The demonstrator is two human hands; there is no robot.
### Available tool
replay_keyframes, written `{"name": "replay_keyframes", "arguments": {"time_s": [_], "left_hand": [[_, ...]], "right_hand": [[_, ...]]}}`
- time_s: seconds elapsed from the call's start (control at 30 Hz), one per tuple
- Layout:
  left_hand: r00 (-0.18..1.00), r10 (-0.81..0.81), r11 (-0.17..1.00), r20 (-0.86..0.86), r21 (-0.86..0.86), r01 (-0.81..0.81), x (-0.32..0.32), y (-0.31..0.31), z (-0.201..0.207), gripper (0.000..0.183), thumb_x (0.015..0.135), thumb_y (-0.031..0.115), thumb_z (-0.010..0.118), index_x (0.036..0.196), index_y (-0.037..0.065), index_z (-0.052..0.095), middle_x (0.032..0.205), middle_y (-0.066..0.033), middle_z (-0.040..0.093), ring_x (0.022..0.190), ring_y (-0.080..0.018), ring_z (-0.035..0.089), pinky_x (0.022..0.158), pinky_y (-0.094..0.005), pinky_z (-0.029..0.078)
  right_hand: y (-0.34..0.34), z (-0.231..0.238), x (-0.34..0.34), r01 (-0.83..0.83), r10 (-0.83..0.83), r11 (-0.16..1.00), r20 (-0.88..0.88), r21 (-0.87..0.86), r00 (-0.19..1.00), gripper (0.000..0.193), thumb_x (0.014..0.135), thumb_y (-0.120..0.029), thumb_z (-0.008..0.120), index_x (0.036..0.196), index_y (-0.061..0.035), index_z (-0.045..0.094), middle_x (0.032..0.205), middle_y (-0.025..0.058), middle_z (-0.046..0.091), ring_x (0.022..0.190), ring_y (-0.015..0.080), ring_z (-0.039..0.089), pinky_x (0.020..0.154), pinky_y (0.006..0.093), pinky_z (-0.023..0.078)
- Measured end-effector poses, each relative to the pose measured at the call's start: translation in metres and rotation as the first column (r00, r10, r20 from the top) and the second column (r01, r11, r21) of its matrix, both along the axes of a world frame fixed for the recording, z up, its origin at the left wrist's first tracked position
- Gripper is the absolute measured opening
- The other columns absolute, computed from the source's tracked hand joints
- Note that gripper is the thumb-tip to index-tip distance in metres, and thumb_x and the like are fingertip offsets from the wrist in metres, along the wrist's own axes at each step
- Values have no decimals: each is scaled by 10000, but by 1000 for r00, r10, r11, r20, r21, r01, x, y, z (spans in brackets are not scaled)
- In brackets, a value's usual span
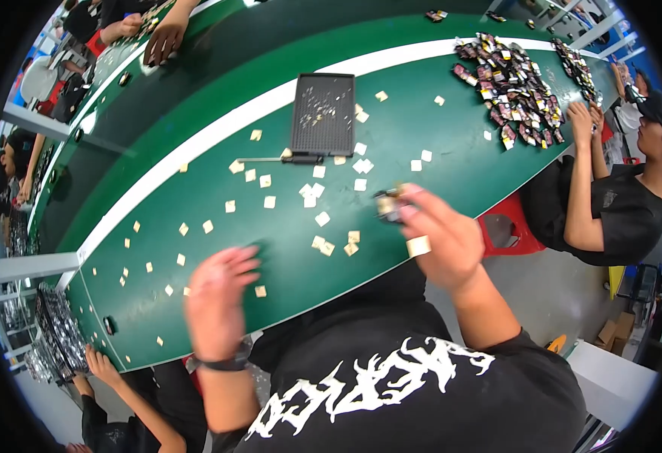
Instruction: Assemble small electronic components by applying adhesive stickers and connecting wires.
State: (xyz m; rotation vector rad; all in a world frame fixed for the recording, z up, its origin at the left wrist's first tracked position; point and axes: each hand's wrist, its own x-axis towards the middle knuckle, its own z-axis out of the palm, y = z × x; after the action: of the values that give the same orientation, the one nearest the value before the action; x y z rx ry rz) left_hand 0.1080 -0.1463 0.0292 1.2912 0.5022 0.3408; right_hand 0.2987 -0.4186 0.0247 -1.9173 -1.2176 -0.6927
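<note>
My right hand (448, 238) is closed on a small black part with a pale face (388, 205), held above the green table (391, 264). Motion blur hides the part's exact kind. A cream square piece (418, 246) shows against the edge of that hand. Over the table's near edge, my left hand (219, 302) is blurred, its fingers stretched out with nothing visible in them. Small cream squares (322, 219) lie scattered between and beyond the hands. Past them sits a black tray (301, 113) holding tiny bits, with a screwdriver (263, 159) at its near edge.
A heap of small dark packaged parts (508, 87) covers the far right. Beside it a person in black (610, 196) works, near a red stool (506, 226). Silvery packets (59, 332) are piled at the left end, by another person's hand (103, 365). A white strip borders the far side.
</note>
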Motion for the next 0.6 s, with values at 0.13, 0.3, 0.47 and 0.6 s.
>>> {"name": "replay_keyframes", "arguments": {"time_s": [0.13, 0.3, 0.47, 0.6], "left_hand": [[991, -92, 865, 94, -485, 127, 48, -57, 8, 433, 1081, 252, 490, 1375, -65, 522, 1290, -216, 650, 1105, -243, 668, 910, -349, 551], [962, -271, 937, -10, -230, 262, 42, -44, -6, 388, 1069, 156, 534, 1404, -37, 514, 1196, -157, 693, 935, -124, 638, 758, -248, 529], [988, -150, 974, -25, -176, 143, 36, -37, -16, 378, 1019, 21, 571, 1390, -29, 516, 1155, -182, 711, 885, -118, 660, 746, -248, 549], [982, -175, 981, -70, -102, 168, 33, -38, -25, 383, 1010, 0, 583, 1384, -23, 506, 1098, -156, 708, 891, -126, 665, 755, -251, 553]], "right_hand": [[41, 7, -25, -202, 199, 977, -47, -71, 979, 318, 736, 51, 784, 1041, -32, 756, 1199, 195, 708, 743, 219, 747, 582, 277, 582], [44, 8, -39, -293, 240, 952, -375, -90, 895, 352, 821, -38, 747, 1169, -72, 708, 1235, 95, 673, 715, 162, 666, 609, 262, 541], [41, 18, -48, -241, 111, 969, -965, 53, 237, 180, 989, -163, 676, 1074, -5, 680, 924, 40, 653, 686, 83, 543, 614, 256, 452], [50, 12, -45, -257, -19, 966, -1000, -23, 17, 324, 1054, -279, 598, 904, 6, 635, 677, 5, 571, 638, 70, 501, 587, 258, 422]]}}
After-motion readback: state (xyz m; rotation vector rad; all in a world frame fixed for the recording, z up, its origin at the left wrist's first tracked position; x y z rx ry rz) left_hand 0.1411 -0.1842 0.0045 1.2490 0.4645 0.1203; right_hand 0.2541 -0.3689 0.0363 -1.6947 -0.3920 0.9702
